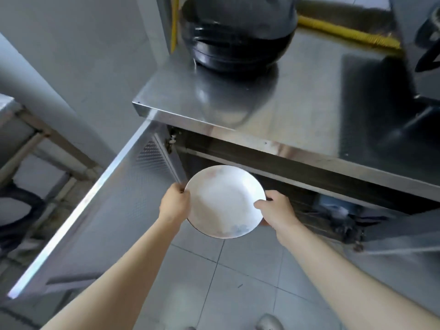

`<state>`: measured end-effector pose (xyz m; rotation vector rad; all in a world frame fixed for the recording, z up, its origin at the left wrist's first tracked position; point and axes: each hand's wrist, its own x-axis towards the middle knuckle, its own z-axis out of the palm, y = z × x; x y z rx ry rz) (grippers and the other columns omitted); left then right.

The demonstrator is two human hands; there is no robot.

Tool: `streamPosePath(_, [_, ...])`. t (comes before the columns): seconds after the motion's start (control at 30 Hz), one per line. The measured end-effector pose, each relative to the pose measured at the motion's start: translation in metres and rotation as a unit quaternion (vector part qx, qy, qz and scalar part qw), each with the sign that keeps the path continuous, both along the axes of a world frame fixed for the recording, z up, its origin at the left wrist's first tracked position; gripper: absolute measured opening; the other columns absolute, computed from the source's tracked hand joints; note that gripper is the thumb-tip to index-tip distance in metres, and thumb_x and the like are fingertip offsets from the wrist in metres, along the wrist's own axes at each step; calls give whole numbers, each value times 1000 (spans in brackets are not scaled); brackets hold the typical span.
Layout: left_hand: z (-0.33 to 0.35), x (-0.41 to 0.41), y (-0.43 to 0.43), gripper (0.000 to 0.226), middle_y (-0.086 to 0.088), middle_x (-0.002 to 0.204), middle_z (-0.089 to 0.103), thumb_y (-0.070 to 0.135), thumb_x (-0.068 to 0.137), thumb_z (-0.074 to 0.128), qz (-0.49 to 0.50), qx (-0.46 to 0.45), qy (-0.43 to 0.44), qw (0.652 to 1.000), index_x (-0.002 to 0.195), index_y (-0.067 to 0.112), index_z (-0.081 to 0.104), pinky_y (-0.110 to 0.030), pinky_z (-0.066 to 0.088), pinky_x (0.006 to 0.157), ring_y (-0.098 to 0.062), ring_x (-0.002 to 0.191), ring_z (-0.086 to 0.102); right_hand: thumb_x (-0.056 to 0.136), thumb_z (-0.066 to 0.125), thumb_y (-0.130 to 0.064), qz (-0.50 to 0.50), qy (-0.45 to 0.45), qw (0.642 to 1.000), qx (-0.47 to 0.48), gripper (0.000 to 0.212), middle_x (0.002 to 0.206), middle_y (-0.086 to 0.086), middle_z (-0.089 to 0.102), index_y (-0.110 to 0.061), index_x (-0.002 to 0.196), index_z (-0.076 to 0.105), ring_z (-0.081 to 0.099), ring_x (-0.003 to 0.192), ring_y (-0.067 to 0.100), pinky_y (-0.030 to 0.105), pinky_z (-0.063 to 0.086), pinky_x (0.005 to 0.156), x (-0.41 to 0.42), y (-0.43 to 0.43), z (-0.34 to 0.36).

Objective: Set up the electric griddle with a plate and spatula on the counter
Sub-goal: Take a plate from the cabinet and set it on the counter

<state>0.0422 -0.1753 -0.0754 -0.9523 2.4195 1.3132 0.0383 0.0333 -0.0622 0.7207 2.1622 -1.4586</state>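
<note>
White round ceramic plate (225,201) held in both our hands, below the front edge of the stainless-steel counter (297,110).

We grip the plate at opposite rims: our left hand (175,203) is closed on its left edge, and our right hand (273,210) is clamped on the right edge with the thumb lying over the rim. The plate sits in the air over the grey tiled floor (238,277), in front of the open cabinet under the counter, just beside the open steel cabinet door (95,210) on our left. On the counter, well apart from the plate, stands a black round electric griddle (238,36) near the back left corner, with a yellow corrugated hose (345,32) behind it.
</note>
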Motion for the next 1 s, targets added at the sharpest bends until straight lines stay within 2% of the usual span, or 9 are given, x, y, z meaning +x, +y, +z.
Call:
streamPosePath(0.1, [42,25,-15,20,-10,89,62,15,87,39,-7,-1,0,1000,95,12,57,-38,51,63,-31,80,58,78,52,-5,-3,-5,1000,-15,23,101,10,67,-12,95,65,66,94,31,37,61,68,30,-9,38])
streamPosePath(0.2, [90,46,-28,19,-10,92,62,15,89,40,-12,5,9,1000,98,14,57,-42,55,72,-31,82,60,77,51,-3,1,5,1000,-31,21,99,11,70,-13,88,67,68,90,30,31,59,60,52,-17,83])
streamPosePath(0.37, [171,57,-40,21,-12,97,64,14,89,43,-24,27,52,998,101,11,59,-49,54,85,-33,93,61,75,53,-4,13,49,998,-29,24,98,10,71,-15,90,68,68,92,30,46,60,77,68,-25,165])
streamPosePath(0.47, [214,51,-39,24,-13,99,67,14,88,44,-35,50,84,995,105,12,60,-49,53,88,-34,95,63,77,55,-4,-5,77,997,-28,31,103,9,69,-13,105,66,67,96,30,47,58,82,70,-25,206])
streamPosePath(0.53, [232,42,-35,22,-12,92,67,14,88,44,-37,70,109,991,103,12,61,-49,54,86,-32,87,63,80,55,-3,-22,87,995,-45,38,108,7,67,-12,117,61,66,96,26,41,60,77,68,-22,225])
streamPosePath(0.7, [266,5,-13,18,-5,81,62,15,91,45,-41,103,162,981,101,11,60,-36,55,59,-25,73,60,87,58,-4,-40,87,993,-69,41,118,4,57,-19,124,50,63,101,29,30,59,54,56,-13,263])
streamPosePath(0.83, [275,-25,12,15,-5,89,63,17,93,45,-37,131,162,977,103,15,56,-48,58,77,-29,88,63,88,58,-1,-87,51,987,-123,39,97,6,61,-22,119,47,75,66,27,31,59,54,39,-7,268])
streamPosePath(0.9, [276,-43,26,17,-3,92,63,18,94,45,-46,137,163,976,106,16,56,-48,57,80,-28,89,63,87,56,5,-137,52,977,-152,40,96,6,60,-19,118,49,74,63,28,32,59,53,23,-1,268])
streamPosePath(1.0, [280,-82,47,25,-3,103,63,18,95,48,-82,147,172,971,119,15,56,-41,58,78,-25,92,62,88,50,10,-195,79,961,-178,39,96,7,61,-13,118,51,72,72,31,29,57,47,-12,18,268])
